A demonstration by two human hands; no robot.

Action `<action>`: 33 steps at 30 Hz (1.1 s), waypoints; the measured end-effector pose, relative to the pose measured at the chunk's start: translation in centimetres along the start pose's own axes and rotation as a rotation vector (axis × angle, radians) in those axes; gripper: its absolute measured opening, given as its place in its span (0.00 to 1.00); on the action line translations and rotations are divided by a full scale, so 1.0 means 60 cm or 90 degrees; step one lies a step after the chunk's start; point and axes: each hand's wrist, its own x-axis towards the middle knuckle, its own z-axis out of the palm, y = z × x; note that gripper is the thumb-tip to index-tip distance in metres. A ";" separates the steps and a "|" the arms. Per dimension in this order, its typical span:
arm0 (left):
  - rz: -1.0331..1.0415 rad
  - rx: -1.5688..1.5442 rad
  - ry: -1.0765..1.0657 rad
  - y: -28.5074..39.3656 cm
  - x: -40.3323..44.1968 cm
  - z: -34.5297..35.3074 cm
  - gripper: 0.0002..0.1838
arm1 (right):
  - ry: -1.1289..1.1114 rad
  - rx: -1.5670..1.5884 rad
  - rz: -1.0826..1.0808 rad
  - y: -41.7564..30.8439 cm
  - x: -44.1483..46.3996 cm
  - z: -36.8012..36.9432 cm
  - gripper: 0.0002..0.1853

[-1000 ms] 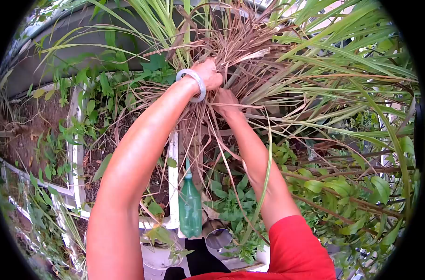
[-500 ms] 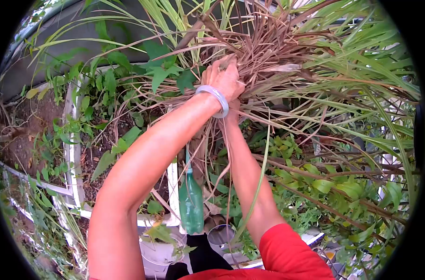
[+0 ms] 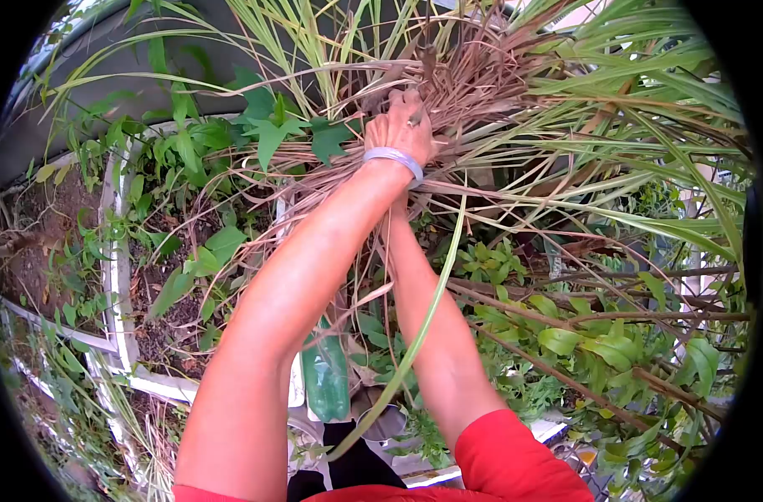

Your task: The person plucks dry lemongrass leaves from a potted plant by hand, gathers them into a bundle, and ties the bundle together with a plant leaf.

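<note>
My left hand [image 3: 400, 130], with a pale bangle [image 3: 394, 157] at its wrist and a ring on a finger, is closed on dry brown leaves [image 3: 486, 79] at the base of a tall grass clump. My right hand is mostly hidden behind and below the left one; only its wrist [image 3: 397, 203] shows, and its fingers cannot be made out. Long green blades [image 3: 632, 109] spread from the clump to the right and upward. One long blade [image 3: 415, 339] hangs across my right forearm.
A green plastic bottle [image 3: 325, 381] stands below my forearms, beside a metal cup [image 3: 381, 416]. White bed edging [image 3: 118, 276] and soil lie at left, with leafy vines. A dark wall [image 3: 147, 71] runs behind. Woody branches [image 3: 565, 376] reach in from the right.
My left hand has moved right and now covers my right hand, which showed beside it earlier. The view has shifted slightly, and the bottle is more covered by my left forearm.
</note>
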 end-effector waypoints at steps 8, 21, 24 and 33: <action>0.053 0.002 0.124 -0.014 -0.008 0.011 0.34 | -0.057 0.012 0.050 0.055 0.083 -0.079 0.17; 0.169 0.033 0.184 -0.032 -0.006 0.068 0.18 | 0.095 -0.640 -0.103 -0.002 0.004 -0.053 0.16; 0.145 0.027 0.157 -0.039 -0.006 0.071 0.18 | 0.043 -0.590 -0.182 -0.030 -0.025 -0.038 0.18; 0.151 -0.021 0.068 -0.075 0.022 -0.025 0.19 | -0.017 -0.327 0.140 -0.112 -0.070 0.036 0.11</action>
